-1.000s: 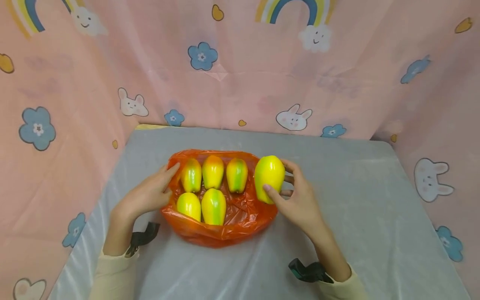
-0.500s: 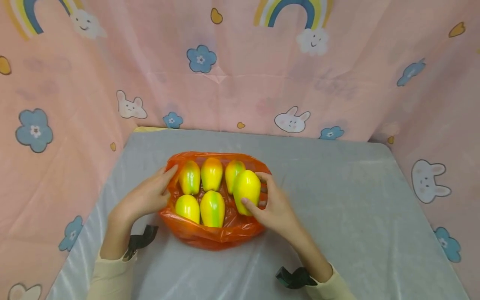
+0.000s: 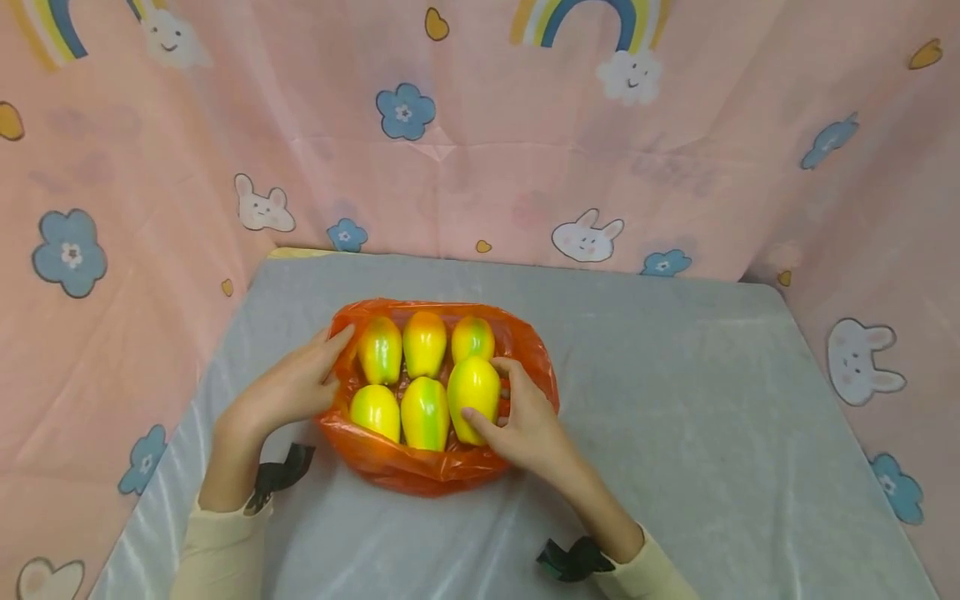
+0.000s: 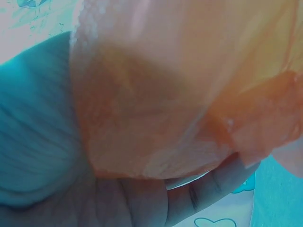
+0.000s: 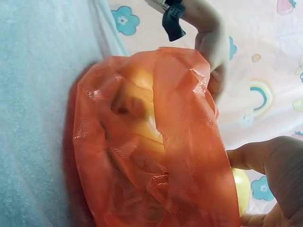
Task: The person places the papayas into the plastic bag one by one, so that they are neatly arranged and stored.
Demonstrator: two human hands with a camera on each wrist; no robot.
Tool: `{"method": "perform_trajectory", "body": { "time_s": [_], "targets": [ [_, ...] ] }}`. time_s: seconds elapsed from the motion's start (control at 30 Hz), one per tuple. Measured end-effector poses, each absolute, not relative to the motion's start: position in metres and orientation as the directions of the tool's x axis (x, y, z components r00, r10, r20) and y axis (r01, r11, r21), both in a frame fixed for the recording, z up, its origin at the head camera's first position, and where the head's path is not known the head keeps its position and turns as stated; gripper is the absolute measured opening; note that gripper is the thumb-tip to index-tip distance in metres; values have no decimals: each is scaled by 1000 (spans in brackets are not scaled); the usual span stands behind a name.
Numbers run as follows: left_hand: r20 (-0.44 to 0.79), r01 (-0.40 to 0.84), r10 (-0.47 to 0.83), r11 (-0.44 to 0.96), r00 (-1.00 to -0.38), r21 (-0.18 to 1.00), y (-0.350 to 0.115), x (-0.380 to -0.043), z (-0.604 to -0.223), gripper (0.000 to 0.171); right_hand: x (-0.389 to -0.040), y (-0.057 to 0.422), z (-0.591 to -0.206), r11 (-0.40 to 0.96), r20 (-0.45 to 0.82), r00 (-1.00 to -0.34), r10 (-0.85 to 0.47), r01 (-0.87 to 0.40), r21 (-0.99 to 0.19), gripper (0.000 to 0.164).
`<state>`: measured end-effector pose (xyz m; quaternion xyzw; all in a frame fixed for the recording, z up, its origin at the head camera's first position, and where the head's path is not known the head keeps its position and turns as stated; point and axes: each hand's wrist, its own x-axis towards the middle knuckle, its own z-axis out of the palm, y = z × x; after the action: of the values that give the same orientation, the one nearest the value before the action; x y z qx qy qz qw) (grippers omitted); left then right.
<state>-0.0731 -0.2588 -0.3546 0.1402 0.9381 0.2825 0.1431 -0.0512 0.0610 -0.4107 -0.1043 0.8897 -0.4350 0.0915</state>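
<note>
An orange-red plastic bag (image 3: 442, 477) stands wide at its mouth on the grey-covered table, with several glossy yellow papayas in it, streaked green and orange. My right hand (image 3: 531, 427) grips a yellow papaya (image 3: 474, 395) over the bag's front right, thumb in front and fingers behind. That papaya sits beside a green-striped papaya (image 3: 425, 414) and partly covers a back-row papaya (image 3: 473, 337). At the bag's left rim, my left hand (image 3: 288, 387) holds the plastic. The left wrist view shows its fingers (image 4: 142, 201) passing under the film. In the right wrist view, the bag wall hides most of the fruit.
The grey cloth-covered table (image 3: 675, 417) extends to the right of and behind the bag. A pink printed curtain (image 3: 480, 167) hangs along the back and both sides. Each wrist carries a dark strap mount, such as the right wrist mount (image 3: 573, 558).
My right hand has carried its papaya from the bag's right rim leftward and down into the front right of the bag. The left hand stays at the left rim.
</note>
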Motion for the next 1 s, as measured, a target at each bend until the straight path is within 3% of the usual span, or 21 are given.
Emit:
{"method": "perform_trajectory", "body": {
  "time_s": [1.0],
  "targets": [
    [-208,180,349,807,-914,563,-256,-74,-359,77,-43,58,-425,701,-162,-948,-275,-82,-708,78]
  ]
}}
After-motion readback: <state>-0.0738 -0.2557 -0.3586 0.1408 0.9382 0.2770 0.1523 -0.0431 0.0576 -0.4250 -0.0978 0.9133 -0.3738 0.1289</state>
